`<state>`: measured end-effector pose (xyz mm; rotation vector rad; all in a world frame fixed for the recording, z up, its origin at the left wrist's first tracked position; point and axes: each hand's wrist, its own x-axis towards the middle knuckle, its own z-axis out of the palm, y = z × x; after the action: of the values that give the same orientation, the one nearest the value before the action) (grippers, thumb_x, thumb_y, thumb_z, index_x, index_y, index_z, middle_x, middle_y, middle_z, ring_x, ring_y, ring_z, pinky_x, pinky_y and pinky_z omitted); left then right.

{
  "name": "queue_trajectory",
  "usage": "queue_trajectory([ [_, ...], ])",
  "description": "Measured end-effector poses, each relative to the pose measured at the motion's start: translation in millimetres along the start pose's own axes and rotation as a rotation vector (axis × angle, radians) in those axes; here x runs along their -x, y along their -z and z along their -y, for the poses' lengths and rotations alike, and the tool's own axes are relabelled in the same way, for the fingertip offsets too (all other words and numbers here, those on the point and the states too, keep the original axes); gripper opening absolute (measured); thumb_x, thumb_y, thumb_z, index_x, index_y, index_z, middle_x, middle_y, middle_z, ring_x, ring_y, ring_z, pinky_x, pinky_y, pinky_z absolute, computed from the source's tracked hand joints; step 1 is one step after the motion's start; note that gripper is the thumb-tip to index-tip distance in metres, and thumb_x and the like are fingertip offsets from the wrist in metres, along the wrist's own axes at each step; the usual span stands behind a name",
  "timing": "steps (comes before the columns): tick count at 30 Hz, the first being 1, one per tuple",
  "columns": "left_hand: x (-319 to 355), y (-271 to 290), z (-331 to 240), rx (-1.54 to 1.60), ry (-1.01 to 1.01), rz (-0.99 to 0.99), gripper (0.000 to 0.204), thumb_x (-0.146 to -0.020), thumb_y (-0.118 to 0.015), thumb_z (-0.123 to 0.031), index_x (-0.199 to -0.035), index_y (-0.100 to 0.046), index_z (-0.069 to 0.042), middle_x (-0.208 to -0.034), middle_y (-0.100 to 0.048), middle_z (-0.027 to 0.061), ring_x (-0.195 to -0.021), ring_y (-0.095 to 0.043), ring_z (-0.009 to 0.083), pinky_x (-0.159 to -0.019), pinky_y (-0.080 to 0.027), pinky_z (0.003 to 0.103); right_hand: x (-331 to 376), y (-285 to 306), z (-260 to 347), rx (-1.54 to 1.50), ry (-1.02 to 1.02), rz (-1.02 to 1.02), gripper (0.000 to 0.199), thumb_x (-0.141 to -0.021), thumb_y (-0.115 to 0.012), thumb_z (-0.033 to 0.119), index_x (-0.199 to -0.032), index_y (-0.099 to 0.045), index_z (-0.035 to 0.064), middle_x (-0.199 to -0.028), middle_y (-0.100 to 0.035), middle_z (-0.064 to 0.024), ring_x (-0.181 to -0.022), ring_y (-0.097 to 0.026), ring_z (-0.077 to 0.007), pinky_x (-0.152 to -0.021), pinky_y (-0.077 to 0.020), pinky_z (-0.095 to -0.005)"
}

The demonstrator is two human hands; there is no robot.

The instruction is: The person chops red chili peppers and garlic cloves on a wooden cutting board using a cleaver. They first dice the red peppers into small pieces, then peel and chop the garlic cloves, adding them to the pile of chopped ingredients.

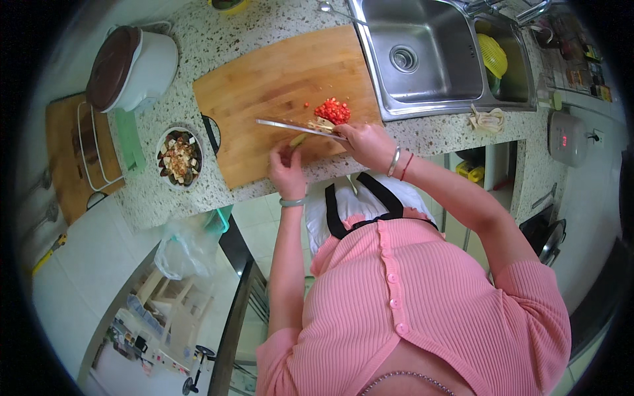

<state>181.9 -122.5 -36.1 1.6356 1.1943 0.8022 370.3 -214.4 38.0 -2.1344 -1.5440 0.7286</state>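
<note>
The right hand [370, 144] has its grip closed around the handle end of a knife [290, 126]; the left hand [287, 173] pinches a small greenish-brown piece [298, 140] between thumb and fingertips. The knife is over the middle of the cutting board [264, 82], its long axis running nearly across the frame, tip to the left and slightly higher than the handle end. The piece lies slantwise just below the blade, its free end toward the upper right.

The handle is hidden by the right hand, the blade shows as a narrow strip, and whether it touches the piece I cannot tell. Pale slices [322, 123] behind the blade are partly covered; the left fingers hide part of the piece.

Above the slices is a heap of chopped red bits [332, 110]. The board is bare across its upper half and left end. Its right edge lies just beside the sink [432, 39]; a filled bowl [158, 162] stands on the worktop [205, 36] near its left edge.
</note>
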Motion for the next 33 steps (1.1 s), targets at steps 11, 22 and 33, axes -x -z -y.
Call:
queue_trajectory([
  [11, -89.5, 48.0, -29.4, 0.645, 0.583, 0.022, 0.026, -0.095, -0.062, -0.017, -0.118, -0.057, -0.005, -0.103, -0.064, 0.0055, -0.078, -0.057, 0.0078, -0.069, -0.05, 0.023, 15.7, -0.6, 11.2, -0.143, -0.124, -0.155, 0.023, -0.086, -0.061, 0.013, -0.109, -0.064, 0.0095, -0.081, -0.066, -0.0178, -0.069, -0.064, -0.0369, -0.061, -0.0515, -0.0465],
  [22, -215.5, -10.2, -47.5, 0.975, 0.68, 0.255, 0.026, -0.092, -0.065, -0.016, -0.116, -0.059, -0.006, -0.114, -0.064, 0.0078, -0.088, -0.059, 0.0114, -0.078, -0.051, 0.026, -35.5, 27.3, 50.1, -0.586, -0.519, -0.062, 0.015, -0.088, -0.061, 0.012, -0.096, -0.063, -0.0004, -0.069, -0.063, -0.015, -0.054, -0.061, -0.0265, -0.052, -0.0476, -0.0387],
  [33, -375.9, -55.8, -40.8, 1.0, 0.633, 0.065, 0.025, -0.087, -0.071, -0.009, -0.107, -0.059, -0.001, -0.099, -0.065, 0.0115, -0.086, -0.063, 0.0221, -0.081, -0.056, 0.036, -131.4, 38.9, 54.7, -1.438, -0.688, -0.013, 0.016, -0.09, -0.062, 0.015, -0.081, -0.055, 0.0038, -0.063, -0.053, -0.0024, -0.043, -0.041, -0.0087, -0.041, -0.0374, -0.0282],
])
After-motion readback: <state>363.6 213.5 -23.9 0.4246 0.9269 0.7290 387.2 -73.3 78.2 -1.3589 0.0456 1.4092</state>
